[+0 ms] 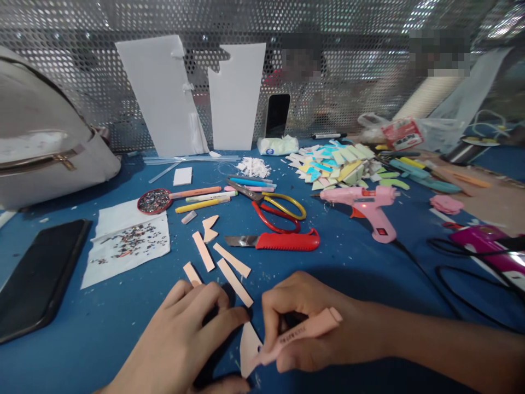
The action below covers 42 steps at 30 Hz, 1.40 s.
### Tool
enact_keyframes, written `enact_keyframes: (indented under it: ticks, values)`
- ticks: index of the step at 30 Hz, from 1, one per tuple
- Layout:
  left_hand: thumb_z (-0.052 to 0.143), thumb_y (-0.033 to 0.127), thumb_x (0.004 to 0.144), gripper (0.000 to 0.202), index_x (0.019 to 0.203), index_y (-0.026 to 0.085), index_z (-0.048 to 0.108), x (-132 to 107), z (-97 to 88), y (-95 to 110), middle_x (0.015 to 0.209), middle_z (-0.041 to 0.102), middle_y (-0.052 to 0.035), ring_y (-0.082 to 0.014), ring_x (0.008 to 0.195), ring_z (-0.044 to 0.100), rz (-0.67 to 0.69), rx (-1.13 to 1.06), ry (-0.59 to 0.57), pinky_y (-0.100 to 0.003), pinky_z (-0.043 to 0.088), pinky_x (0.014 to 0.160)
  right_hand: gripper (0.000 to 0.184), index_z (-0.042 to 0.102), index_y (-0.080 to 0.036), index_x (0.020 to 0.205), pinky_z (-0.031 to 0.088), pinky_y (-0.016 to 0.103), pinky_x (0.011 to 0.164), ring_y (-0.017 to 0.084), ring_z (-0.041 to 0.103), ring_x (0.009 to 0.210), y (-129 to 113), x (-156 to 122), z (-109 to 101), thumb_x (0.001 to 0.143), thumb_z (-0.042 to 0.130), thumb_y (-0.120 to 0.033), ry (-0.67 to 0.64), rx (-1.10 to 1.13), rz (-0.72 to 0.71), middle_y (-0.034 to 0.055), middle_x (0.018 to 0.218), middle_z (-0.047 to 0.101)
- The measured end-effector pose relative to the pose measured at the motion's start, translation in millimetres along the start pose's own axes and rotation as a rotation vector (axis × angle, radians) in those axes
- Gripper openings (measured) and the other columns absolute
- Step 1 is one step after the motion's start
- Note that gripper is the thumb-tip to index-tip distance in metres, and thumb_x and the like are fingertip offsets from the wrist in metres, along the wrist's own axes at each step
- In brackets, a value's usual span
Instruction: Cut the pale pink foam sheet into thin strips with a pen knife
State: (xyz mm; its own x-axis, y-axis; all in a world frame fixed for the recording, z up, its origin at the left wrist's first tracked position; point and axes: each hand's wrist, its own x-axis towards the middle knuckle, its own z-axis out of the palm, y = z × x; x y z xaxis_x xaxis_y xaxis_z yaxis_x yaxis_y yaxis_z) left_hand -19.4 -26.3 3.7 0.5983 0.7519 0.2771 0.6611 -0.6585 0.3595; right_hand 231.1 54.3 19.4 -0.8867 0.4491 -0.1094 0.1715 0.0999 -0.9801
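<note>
My right hand (pixel 305 323) is closed round a pale pink pen (pixel 303 332), whose tip rests on a small pink foam piece (pixel 249 345) near the table's front edge. My left hand (pixel 188 339) lies on the blue table (pixel 361 273) just left of that piece, with its fingers bent and pressing down beside it; it grips nothing I can make out. Several cut pink foam strips (pixel 221 257) lie just beyond both hands.
A red utility knife (pixel 279 241), scissors (pixel 274 208), coloured pens (pixel 205 200), a pink glue gun (pixel 365 205) with its cord, a pile of coloured foam bits (pixel 332 164), white foam boards (pixel 164 93), a black phone (pixel 36 273), a bag (pixel 45 148) and a glitter-strewn paper (pixel 127 241) surround them.
</note>
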Motion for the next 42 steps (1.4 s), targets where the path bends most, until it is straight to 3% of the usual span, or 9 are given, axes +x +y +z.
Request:
enact_keyframes:
  ticks: [11,25,28,38,40,42]
  values:
    - [0.068,0.062,0.094,0.053,0.13,0.025,0.055,-2,4.1,-3,0.099,0.06,-0.0003,-0.0167,0.079,0.06,0.013,-0.002,0.003,-0.031,0.039,0.071,0.045,0.062,-0.016,0.079,0.036,0.02,0.052,0.012,0.053,0.059,-3,-1,-1,0.086,0.072,-0.058,-0.008,0.024,0.107,0.0002,0.068,0.062]
    - [0.063,0.066,0.095,0.053,0.129,0.026,0.057,-1,4.7,-3,0.096,0.059,0.0008,-0.0155,0.078,0.058,0.014,-0.03,0.019,-0.029,0.038,0.071,0.049,0.057,-0.016,0.075,0.038,0.019,0.052,0.013,0.057,0.059,-8,-2,-1,0.093,0.064,-0.06,0.031,0.059,0.096,-0.0004,0.062,0.06]
    - [0.065,0.065,0.095,0.051,0.13,0.029,0.056,-1,1.0,0,0.099,0.06,0.0013,-0.0157,0.081,0.059,-0.034,-0.038,-0.021,-0.029,0.039,0.074,0.046,0.059,-0.016,0.079,0.039,0.02,0.054,0.013,0.057,0.06,-9,-2,-1,0.094,0.065,-0.059,0.071,0.054,0.093,-0.0007,0.065,0.06]
    - [0.065,0.054,0.099,0.041,0.129,0.029,0.051,-1,-6.2,9,0.106,0.057,0.001,-0.018,0.089,0.054,-0.125,-0.091,-0.105,-0.032,0.034,0.082,0.051,0.06,-0.016,0.081,0.038,0.021,0.053,0.012,0.055,0.059,-5,-3,-1,0.095,0.059,-0.064,0.043,-0.046,-0.005,0.0013,0.068,0.063]
    - [0.065,0.052,0.099,0.04,0.128,0.029,0.052,-1,-6.3,9,0.107,0.058,0.0008,-0.0184,0.09,0.054,-0.132,-0.086,-0.094,-0.032,0.034,0.083,0.048,0.063,-0.015,0.086,0.037,0.02,0.052,0.011,0.054,0.059,-4,-4,-1,0.097,0.06,-0.061,0.069,-0.061,-0.097,0.0012,0.071,0.062]
    - [0.065,0.052,0.099,0.04,0.129,0.029,0.052,-2,-5.6,9,0.108,0.059,0.0007,-0.0187,0.092,0.054,-0.128,-0.067,-0.07,-0.031,0.035,0.084,0.044,0.065,-0.014,0.092,0.037,0.021,0.053,0.011,0.052,0.059,-3,-5,-2,0.101,0.056,-0.057,0.142,-0.123,-0.289,0.0009,0.073,0.061]
